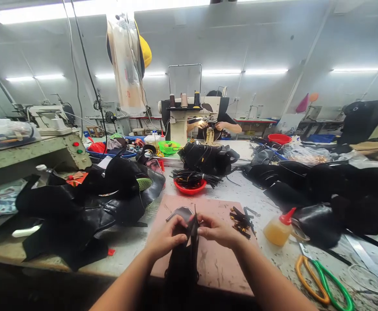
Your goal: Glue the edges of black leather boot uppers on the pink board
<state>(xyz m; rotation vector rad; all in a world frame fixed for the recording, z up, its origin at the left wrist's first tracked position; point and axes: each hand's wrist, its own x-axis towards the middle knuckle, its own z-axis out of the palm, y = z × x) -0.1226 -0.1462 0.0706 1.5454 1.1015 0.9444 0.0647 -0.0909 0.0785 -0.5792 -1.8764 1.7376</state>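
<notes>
Over a pink work board [221,268], my left hand [166,237] and my right hand [220,232] pinch the upper edges of a folded black leather-like piece [181,270]. The piece stands upright between them, its lower end hanging toward me past the board's front edge. Fingers of both hands are closed near its top, a short gap apart. Just behind my left fingers lies a grey curved piece [182,211], partly hidden. Short black strips with gold-coloured metal bits [242,222] lie right of my right hand.
A red bowl [190,190] holding black strips stands behind the board. To the right are a glue bottle [277,232] with a red tip and scissors [325,280]. Black leather-like pieces are heaped left [62,211] and right [321,181]. Opposite, a person [227,123] works at a sewing machine [179,116].
</notes>
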